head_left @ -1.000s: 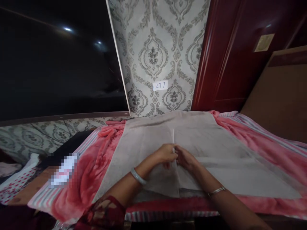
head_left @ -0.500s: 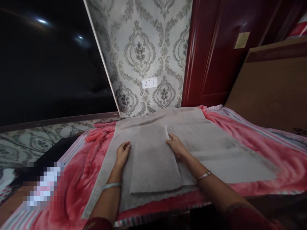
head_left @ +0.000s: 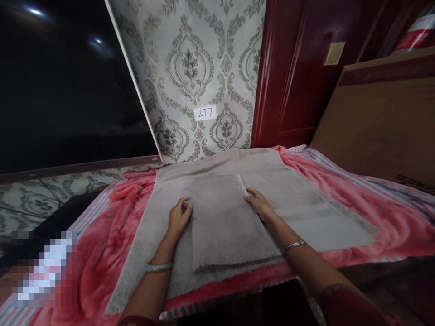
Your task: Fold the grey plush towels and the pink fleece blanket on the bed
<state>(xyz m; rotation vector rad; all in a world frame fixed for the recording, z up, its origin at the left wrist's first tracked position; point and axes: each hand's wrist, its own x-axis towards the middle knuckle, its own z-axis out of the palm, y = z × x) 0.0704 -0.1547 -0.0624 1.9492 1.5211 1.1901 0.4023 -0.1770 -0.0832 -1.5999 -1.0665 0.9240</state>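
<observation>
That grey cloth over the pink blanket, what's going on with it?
Someone is handling a grey rectangle of cloth lying on top of the larger grey cloth, which is spread over the pink blanket. The left hand is at the rectangle's left edge and the right hand at its right edge. I can't tell whether either grips it.

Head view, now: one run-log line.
left hand: by narrow grey cloth, left side; right hand: at its right edge; beneath: wider grey fabric
</observation>
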